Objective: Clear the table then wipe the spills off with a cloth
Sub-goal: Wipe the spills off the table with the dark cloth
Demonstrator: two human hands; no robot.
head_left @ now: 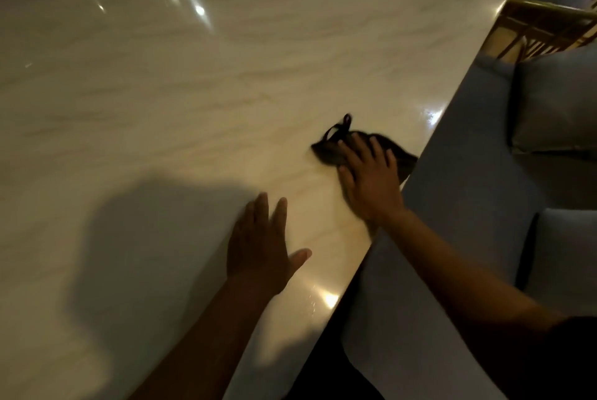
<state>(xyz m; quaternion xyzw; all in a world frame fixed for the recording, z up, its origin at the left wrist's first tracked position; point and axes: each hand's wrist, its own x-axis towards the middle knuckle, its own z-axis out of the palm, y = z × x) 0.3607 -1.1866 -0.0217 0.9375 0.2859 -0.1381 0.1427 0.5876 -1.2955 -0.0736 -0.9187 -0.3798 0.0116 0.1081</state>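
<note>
the right hand [368, 178] lies flat, fingers spread, its grip pressing a dark cloth [329, 149] onto the pale glossy counter [161, 92], just beside the counter's right edge. the left hand [258, 238] rests open and empty nearby. wide bare surface stretches left and ahead; grey cushions [555, 99] sit past the edge.

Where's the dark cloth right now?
The dark cloth lies under the right hand on the glossy marble table, beside its right edge.

Bare forearms — dark short sleeve [578, 335] on the right
</note>
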